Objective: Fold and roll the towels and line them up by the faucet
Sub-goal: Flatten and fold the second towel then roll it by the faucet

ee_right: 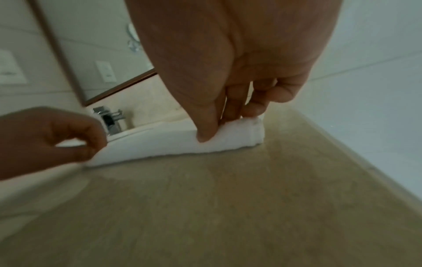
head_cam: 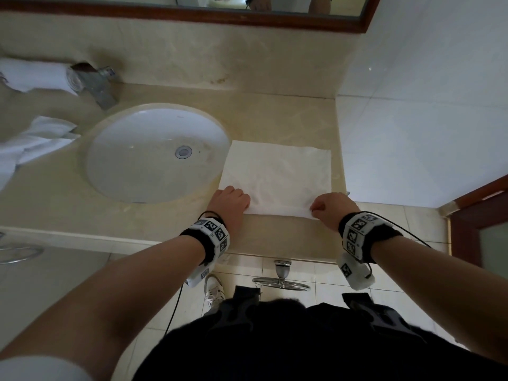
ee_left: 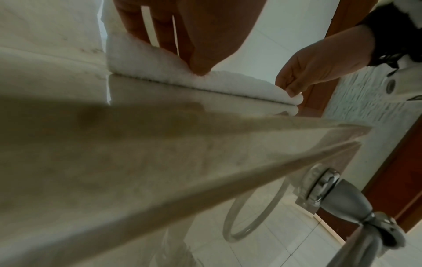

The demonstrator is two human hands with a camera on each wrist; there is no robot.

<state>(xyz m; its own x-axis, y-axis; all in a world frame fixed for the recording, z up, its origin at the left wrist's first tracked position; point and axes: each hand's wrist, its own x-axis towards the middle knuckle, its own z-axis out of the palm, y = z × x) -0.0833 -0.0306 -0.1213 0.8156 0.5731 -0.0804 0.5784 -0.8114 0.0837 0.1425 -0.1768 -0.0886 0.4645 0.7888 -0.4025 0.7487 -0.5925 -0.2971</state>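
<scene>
A white towel point(head_cam: 277, 174) lies flat at centre right of the head view, its near edge curled into a low roll. A rolled white towel point(head_cam: 33, 75) lies at upper left beside the faucet point(head_cam: 96, 83); loose white towels point(head_cam: 35, 141) sit crumpled at left.

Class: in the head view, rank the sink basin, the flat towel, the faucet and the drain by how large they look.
1. sink basin
2. flat towel
3. faucet
4. drain
</scene>
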